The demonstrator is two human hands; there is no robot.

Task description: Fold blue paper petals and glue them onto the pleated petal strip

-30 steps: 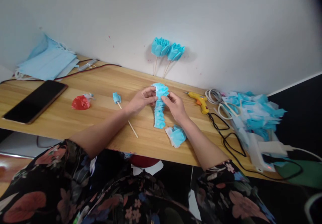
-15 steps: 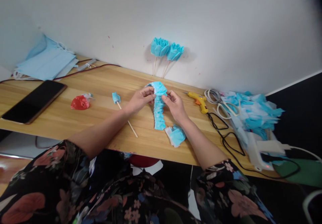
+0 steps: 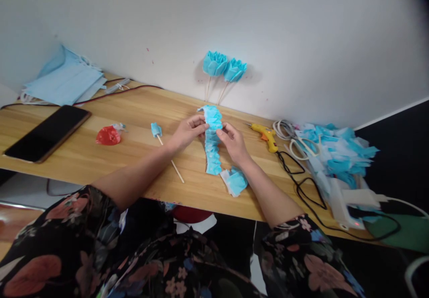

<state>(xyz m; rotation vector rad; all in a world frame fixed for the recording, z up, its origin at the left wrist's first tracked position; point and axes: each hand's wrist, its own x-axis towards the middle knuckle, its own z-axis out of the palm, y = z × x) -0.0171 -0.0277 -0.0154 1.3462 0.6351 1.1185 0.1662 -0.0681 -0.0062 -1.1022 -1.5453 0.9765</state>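
Leftmost, pale-blue masks (image 3: 65,83) piled near the wall (image 3: 301,43); phone (image 3: 48,132) lying flat, nearer the front edge. Next, crumpled red piece (image 3: 109,135), then blue-tipped stick (image 3: 178,171) flat on the wooden surface (image 3: 134,110). Left hand (image 3: 188,133) pinched on left edge of pleated blue strip (image 3: 212,151), mid-surface. Two blue flowers (image 3: 215,64) behind, against wall. Right hand (image 3: 234,145) pinched on strip's right edge. Folded blue piece (image 3: 237,182) near right wrist. Beyond: yellow glue gun (image 3: 268,137), scissors (image 3: 303,148), heaped blue-and-white scraps (image 3: 345,153).

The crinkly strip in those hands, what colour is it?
The crinkly strip is light blue, seen best in the head view.
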